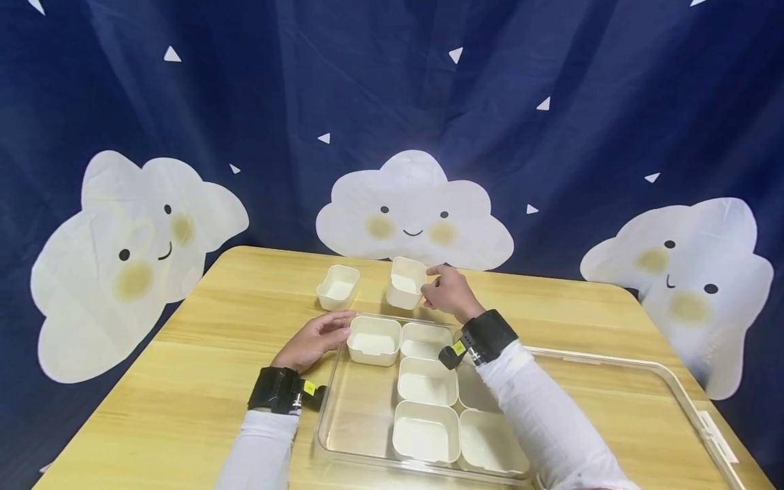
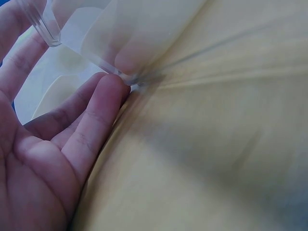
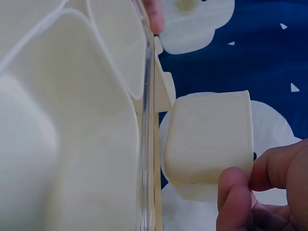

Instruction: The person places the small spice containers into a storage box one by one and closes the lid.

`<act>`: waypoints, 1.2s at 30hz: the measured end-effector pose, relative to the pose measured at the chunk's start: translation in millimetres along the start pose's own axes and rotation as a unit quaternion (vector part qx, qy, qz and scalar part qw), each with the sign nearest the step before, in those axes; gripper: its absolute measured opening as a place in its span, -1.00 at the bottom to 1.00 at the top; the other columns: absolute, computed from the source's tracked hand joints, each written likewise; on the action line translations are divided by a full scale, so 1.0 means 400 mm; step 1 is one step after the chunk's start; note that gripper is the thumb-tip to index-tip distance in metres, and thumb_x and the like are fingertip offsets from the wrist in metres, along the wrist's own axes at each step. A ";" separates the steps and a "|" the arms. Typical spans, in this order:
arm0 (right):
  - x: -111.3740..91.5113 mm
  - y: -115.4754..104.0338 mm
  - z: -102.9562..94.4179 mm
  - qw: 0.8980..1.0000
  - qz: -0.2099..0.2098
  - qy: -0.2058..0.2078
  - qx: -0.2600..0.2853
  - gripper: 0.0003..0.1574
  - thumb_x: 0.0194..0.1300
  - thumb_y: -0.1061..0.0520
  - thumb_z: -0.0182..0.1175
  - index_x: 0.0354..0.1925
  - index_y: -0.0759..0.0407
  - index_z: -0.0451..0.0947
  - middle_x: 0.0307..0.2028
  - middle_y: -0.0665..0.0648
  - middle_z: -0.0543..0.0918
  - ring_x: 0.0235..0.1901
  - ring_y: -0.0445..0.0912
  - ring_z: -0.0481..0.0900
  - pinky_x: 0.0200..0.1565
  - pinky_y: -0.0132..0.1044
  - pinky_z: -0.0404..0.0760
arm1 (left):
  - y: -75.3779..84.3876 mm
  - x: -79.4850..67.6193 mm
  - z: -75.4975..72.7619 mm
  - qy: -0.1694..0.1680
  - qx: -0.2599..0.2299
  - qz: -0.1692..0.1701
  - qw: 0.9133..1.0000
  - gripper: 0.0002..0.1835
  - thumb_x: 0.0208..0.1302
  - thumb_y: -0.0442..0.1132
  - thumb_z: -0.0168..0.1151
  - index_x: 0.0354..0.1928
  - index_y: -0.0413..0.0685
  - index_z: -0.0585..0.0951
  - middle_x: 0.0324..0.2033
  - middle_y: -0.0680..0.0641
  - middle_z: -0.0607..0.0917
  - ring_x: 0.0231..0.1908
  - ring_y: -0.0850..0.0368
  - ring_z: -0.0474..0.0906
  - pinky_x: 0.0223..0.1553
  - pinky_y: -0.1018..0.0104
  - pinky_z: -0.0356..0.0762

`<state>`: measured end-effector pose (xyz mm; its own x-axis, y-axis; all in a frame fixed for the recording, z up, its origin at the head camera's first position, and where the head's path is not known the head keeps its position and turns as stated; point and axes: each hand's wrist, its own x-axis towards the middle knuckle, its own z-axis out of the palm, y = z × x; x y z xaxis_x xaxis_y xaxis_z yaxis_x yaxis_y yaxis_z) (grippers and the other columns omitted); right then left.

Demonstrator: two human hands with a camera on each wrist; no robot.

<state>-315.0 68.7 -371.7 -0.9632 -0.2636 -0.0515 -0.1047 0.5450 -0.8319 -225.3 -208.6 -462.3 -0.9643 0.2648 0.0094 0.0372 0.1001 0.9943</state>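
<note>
My right hand (image 1: 450, 292) pinches the side of a small cream bin (image 1: 405, 282) behind the clear tray. In the right wrist view, thumb and fingers grip that cream bin (image 3: 209, 137) at its rim, its outer wall towards the camera. My left hand (image 1: 314, 338) rests at the back left corner of the clear tray (image 1: 361, 442), fingers fairly straight. Its fingers touch the tray's outer corner in the left wrist view. Beside the left fingertips, another cream bin (image 1: 374, 340) stands in the tray's corner.
Several more cream bins (image 1: 427, 432) fill the tray's middle and right, partly hidden by the right forearm. One small bin (image 1: 338, 287) stands on the wooden table (image 1: 202, 340) behind the tray. A clear frame-like lid (image 1: 667, 371) lies at right. A blue cloud-patterned curtain (image 1: 380, 82) hangs behind.
</note>
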 end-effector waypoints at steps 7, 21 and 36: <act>-0.021 0.000 -0.002 1.000 -0.015 0.008 -0.014 -0.41 0.22 0.32 0.10 0.24 0.39 0.36 -0.45 0.22 0.63 -0.46 0.13 0.67 -0.45 -0.31 0.55 | -0.002 -0.002 0.002 -0.006 -0.006 0.003 1.000 -0.46 0.39 -0.24 0.18 0.34 -0.26 0.36 0.24 -0.34 0.41 0.18 -0.21 0.37 0.06 0.20 0.49; -0.013 0.001 -0.005 0.997 -0.061 -0.017 -0.043 -0.42 0.22 0.32 0.05 0.24 0.35 0.39 -0.51 0.18 0.57 -0.53 0.05 0.62 -0.44 -0.29 0.51 | 0.006 0.005 0.001 -0.002 -0.007 -0.001 1.000 -0.46 0.39 -0.24 0.18 0.34 -0.26 0.35 0.20 -0.36 0.43 0.14 -0.20 0.41 0.05 0.17 0.50; -0.036 -0.020 -0.016 0.993 -0.070 -0.081 -0.052 -0.40 0.25 0.38 0.02 0.28 0.28 0.37 -0.45 0.16 0.53 -0.51 -0.05 0.62 -0.46 -0.30 0.51 | 0.004 0.003 0.001 0.002 0.007 -0.003 1.000 -0.45 0.38 -0.21 0.19 0.34 -0.22 0.36 0.20 -0.31 0.45 0.13 -0.11 0.42 0.05 0.21 0.50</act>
<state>-301.8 73.3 -360.9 -0.8860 -0.4624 -0.0340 -0.2680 0.5706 -0.7762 -226.4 -207.7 -460.6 -0.9656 0.2599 0.0039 0.0348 0.1142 0.9929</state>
